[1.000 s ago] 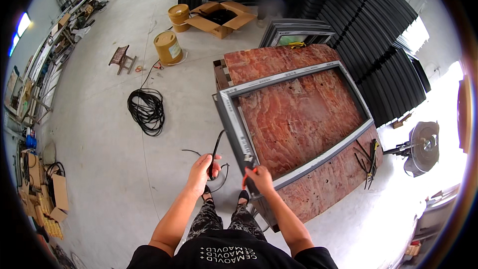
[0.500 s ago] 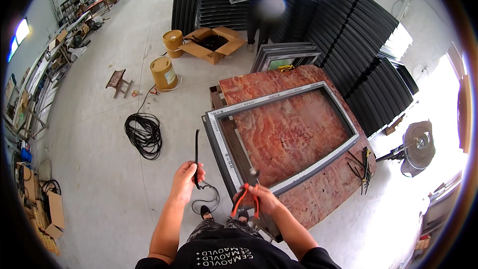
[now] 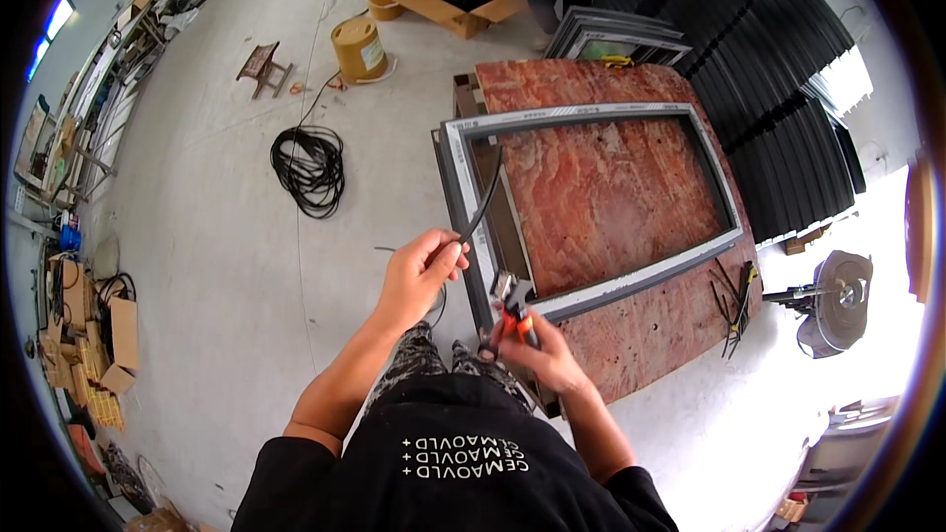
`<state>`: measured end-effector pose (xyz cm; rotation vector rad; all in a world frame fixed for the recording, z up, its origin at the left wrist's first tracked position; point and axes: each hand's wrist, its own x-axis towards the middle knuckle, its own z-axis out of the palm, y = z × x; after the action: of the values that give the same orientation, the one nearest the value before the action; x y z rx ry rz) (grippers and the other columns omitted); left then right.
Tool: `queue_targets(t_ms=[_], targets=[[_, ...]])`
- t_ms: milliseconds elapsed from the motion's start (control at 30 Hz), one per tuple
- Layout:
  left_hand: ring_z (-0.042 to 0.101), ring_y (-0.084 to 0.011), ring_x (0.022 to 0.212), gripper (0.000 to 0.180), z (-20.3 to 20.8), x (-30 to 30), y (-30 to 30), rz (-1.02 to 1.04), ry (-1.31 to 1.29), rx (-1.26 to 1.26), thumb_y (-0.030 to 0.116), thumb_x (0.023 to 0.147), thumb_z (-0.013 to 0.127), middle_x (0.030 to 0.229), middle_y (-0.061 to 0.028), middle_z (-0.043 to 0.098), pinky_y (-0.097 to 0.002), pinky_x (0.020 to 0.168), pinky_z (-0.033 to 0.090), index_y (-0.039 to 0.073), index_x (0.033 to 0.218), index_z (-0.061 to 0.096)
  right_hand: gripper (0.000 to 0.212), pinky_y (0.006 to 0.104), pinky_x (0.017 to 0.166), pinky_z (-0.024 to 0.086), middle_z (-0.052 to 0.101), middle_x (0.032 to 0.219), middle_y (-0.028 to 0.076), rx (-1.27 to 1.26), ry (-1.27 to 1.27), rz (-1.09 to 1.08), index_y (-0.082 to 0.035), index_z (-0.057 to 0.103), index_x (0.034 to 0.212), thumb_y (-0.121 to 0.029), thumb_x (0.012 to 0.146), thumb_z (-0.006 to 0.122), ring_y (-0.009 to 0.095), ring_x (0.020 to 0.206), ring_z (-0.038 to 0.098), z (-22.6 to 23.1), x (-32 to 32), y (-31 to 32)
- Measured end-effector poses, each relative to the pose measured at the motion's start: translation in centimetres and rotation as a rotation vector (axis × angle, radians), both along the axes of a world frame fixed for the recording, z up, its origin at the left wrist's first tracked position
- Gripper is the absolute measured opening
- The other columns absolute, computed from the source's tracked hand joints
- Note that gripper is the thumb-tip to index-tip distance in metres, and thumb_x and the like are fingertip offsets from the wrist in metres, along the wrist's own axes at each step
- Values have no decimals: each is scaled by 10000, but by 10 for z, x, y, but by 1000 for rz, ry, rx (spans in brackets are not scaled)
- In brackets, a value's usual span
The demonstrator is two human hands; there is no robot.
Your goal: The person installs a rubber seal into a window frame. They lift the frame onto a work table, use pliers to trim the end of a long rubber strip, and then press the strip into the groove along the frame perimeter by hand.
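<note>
A thin black sealing strip (image 3: pixel 486 202) is pinched in my left hand (image 3: pixel 424 271), its free end rising and curving over the left side of the window frame. In my right hand (image 3: pixel 537 347) is a pair of cutters (image 3: pixel 513 298) with orange-red and black handles, the metal head pointing up and away from me. The cutters are apart from the strip, over the frame's near left corner. The grey rectangular window frame (image 3: pixel 601 293) lies flat on a red marble-patterned table (image 3: pixel 611 207), overhanging its left edge. The strip's lower part hangs below my left hand, partly hidden.
Short black strip pieces (image 3: pixel 729 310) lie at the table's right edge, yellow-handled tool (image 3: pixel 618 61) at its far edge. A coil of black strip (image 3: pixel 307 172) is on the floor, with a stool (image 3: pixel 261 67), buckets (image 3: pixel 359 49) and an open carton (image 3: pixel 463 2) beyond. A fan (image 3: pixel 838 300) stands right.
My left hand has moved right and up, bringing the strip over the frame. My right hand has turned and raised the cutters slightly. The view has tilted down.
</note>
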<state>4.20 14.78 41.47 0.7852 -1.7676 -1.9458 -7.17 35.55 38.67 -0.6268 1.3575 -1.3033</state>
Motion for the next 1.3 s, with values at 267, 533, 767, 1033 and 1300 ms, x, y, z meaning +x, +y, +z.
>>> queue_targets(t_ms=[267, 533, 767, 1033, 1300], targets=[[587, -160, 652, 74, 4, 4, 22, 122, -92, -685, 40, 891, 631, 787, -67, 650, -281, 584, 454, -1, 953, 637, 518, 386, 842, 457, 578, 1041, 172, -110, 885, -117, -35, 512, 1293, -112, 805, 669, 332, 956, 564, 20, -5, -30], [568, -215, 615, 62, 2, 14, 22, 204, -48, -881, 29, 870, 639, 750, -77, 634, -321, 551, 435, 10, 928, 633, 525, 415, 858, 456, 584, 1043, 182, -57, 825, -94, -38, 515, 1295, -99, 796, 666, 361, 971, 567, 17, 0, -33], [590, -256, 612, 93, 4, 20, 24, 223, -70, -802, 57, 850, 659, 762, -107, 647, -354, 551, 459, 19, 935, 645, 383, 335, 705, 504, 652, 891, 95, -79, 437, 123, -6, 571, 1195, -183, 876, 685, 226, 780, 645, 6, -6, -27], [505, -45, 571, 179, 8, 27, 22, 146, -109, -141, 173, 975, 537, 647, 3, 590, -225, 511, 369, 29, 1027, 631, 703, 314, 857, 495, 672, 910, 85, -181, -391, 417, 41, 528, 1251, -331, 739, 835, 155, 898, 635, -10, 29, -6], [439, -45, 633, 223, -7, 33, 7, 144, 0, 98, 139, 976, 436, 811, -25, 593, -204, 565, 353, 5, 1053, 596, 439, 301, 828, 497, 672, 1040, 76, -325, 9, 382, -6, 609, 1167, -129, 789, 795, 149, 928, 620, -3, 66, -17]])
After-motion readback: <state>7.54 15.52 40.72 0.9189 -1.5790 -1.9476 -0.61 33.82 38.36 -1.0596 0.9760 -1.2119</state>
